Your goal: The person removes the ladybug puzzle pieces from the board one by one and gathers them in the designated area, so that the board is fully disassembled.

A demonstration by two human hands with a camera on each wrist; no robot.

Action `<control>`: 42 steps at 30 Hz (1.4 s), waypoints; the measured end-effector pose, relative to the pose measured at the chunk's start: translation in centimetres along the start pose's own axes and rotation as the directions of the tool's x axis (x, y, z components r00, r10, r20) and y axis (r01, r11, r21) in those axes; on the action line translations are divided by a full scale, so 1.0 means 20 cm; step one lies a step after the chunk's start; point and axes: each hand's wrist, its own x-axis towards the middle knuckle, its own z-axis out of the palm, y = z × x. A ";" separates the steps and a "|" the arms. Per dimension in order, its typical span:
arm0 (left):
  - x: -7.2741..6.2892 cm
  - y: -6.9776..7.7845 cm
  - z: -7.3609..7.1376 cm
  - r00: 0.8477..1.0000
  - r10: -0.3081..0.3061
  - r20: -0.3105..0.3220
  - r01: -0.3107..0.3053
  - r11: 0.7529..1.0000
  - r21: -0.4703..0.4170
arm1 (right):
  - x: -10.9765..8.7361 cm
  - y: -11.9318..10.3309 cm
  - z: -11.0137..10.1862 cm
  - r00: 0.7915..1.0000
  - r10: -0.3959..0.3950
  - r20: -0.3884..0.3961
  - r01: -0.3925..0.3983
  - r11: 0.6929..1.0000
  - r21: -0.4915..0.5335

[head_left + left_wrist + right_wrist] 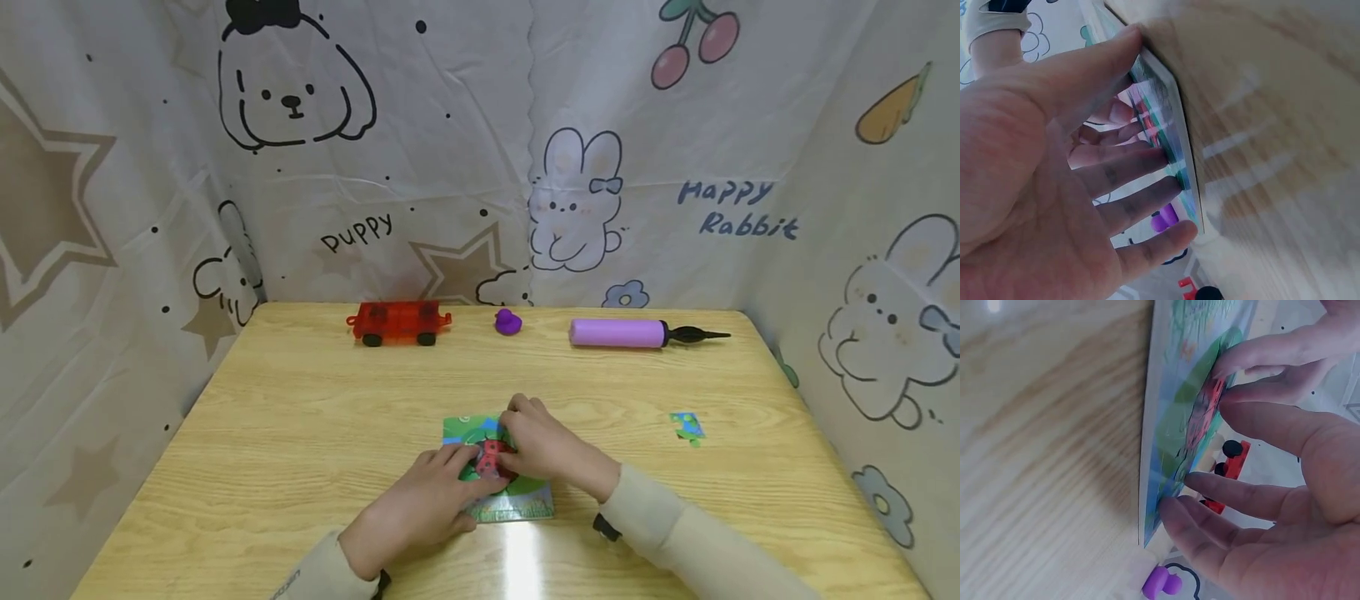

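A flat jigsaw puzzle (pixel 525 507) with a red ladybug on green lies near the middle of the wooden table. My left hand (pixel 416 496) reaches over its left side, fingers extended across the picture. In the left wrist view, that thumb (pixel 1110 53) lies along the board's edge and the other fingertips touch the surface. From the right, my right hand (pixel 551 450) rests its fingertips on the upper right part, with its thumb (pixel 1260 422) at the ladybug. The two hands hide much of the picture. Farther right lies a blue and green puzzle piece (pixel 688 426), apart from the board.
Along the back edge stand a red toy wagon (pixel 401 323) with black wheels, a small purple duck (pixel 508 322) and a purple hand pump (pixel 618 333) with a black nozzle. Behind the table (pixel 300 400) hangs a printed cloth (pixel 450 150), which also covers both sides.
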 end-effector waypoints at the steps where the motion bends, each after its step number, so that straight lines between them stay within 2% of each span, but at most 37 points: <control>1: 0.00 0.00 0.00 1.000 -0.004 0.014 0.004 1.000 -0.005 | 0.00 0.00 0.00 1.000 -0.002 0.003 0.003 1.000 -0.002; 6: 0.01 -0.01 -0.01 0.998 -0.028 0.057 0.030 0.999 -0.032 | 0.03 0.00 0.01 1.000 -0.024 -0.014 0.023 0.999 -0.021; 13: 0.02 -0.01 -0.01 0.995 -0.078 0.068 0.086 0.989 -0.121 | 0.08 0.02 0.00 0.999 0.032 -0.033 -0.030 0.998 0.054; 22: 0.02 0.01 -0.03 0.996 -0.070 0.050 0.074 0.993 -0.087 | 0.10 0.02 -0.01 0.996 0.079 -0.042 -0.076 0.995 0.069; 27: 0.02 0.01 -0.02 0.997 -0.067 0.049 0.071 0.994 -0.078 | 0.11 0.04 0.00 0.996 0.060 -0.060 -0.052 0.992 0.118; 36: 0.03 0.00 -0.02 0.996 -0.069 0.047 0.073 0.994 -0.084 | 0.11 0.06 0.01 0.992 -0.029 -0.123 0.046 0.989 0.142; 42: 0.03 0.01 -0.01 0.996 -0.073 0.048 0.076 0.994 -0.077 | 0.08 0.07 0.01 0.990 -0.053 -0.134 0.085 0.965 0.246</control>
